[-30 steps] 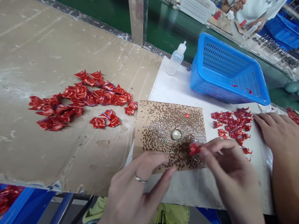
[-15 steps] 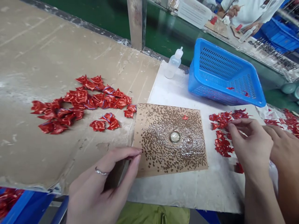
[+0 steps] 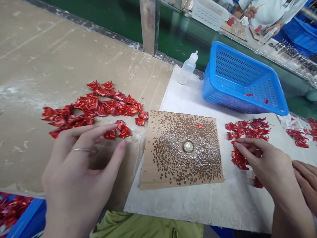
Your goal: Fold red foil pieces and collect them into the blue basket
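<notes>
My left hand (image 3: 81,165) hovers with thumb and fingers apart over a few glossy, pointed red moulded pieces (image 3: 123,129) near the middle of the table. More of these pieces lie in a larger heap (image 3: 86,104) to the left. My right hand (image 3: 264,165) pinches its thumb and forefinger together on a small spiky red piece at the edge of the right-hand pile (image 3: 239,158). Between my hands lies a cardboard sheet (image 3: 146,172) dotted with wet brown spots, a round glassy blob (image 3: 188,147) at its centre and a red scrap (image 3: 199,126) near its top.
A blue plastic basket (image 3: 210,89) with a few red bits stands behind the right pile. A clear squeeze bottle (image 3: 185,71) is left of it. Another person's hand (image 3: 307,178) reaches in at the right edge. Someone in white (image 3: 269,13) works across the bench.
My left hand has moved left from the cardboard's edge to the red pieces, and its fingers have opened. My right hand has shifted slightly down the pile. The neighbouring hand has drawn back rightward.
</notes>
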{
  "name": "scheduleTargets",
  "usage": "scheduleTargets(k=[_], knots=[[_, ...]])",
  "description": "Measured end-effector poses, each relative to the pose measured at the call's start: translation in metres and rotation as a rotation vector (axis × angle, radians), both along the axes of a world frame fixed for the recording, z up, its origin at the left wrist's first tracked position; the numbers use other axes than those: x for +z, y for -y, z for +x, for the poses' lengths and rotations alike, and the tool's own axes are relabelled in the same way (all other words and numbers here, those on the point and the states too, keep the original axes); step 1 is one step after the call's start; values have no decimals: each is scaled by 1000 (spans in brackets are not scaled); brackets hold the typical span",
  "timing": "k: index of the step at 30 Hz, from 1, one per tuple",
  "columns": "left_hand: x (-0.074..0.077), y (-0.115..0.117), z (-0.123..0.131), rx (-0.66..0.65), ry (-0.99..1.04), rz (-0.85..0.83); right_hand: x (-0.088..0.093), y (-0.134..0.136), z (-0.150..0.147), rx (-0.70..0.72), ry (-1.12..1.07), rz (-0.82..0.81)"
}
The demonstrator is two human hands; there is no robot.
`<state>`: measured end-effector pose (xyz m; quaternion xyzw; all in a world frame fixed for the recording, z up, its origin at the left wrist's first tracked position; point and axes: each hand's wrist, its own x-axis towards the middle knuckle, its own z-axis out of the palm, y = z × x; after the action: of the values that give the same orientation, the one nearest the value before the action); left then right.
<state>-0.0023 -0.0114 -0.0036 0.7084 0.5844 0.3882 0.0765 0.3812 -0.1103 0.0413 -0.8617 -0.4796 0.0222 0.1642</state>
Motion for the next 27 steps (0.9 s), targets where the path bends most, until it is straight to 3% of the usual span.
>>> scheduleTargets(k=[5, 15, 19, 24, 27], knots=[[14, -6, 11, -59, -170, 7, 2, -2, 5, 51, -84, 1], [11, -5, 3, -207, -153, 79, 3, 9, 4, 510, 92, 57], [12, -5, 8, -211, -203, 118, 2, 11, 0, 513, 143, 77], [16, -11, 13, -364, -315, 143, 8, 12, -10, 425, 156, 69], [17, -16, 14, -371, -363, 171, 5, 11, -16, 444, 118, 44]])
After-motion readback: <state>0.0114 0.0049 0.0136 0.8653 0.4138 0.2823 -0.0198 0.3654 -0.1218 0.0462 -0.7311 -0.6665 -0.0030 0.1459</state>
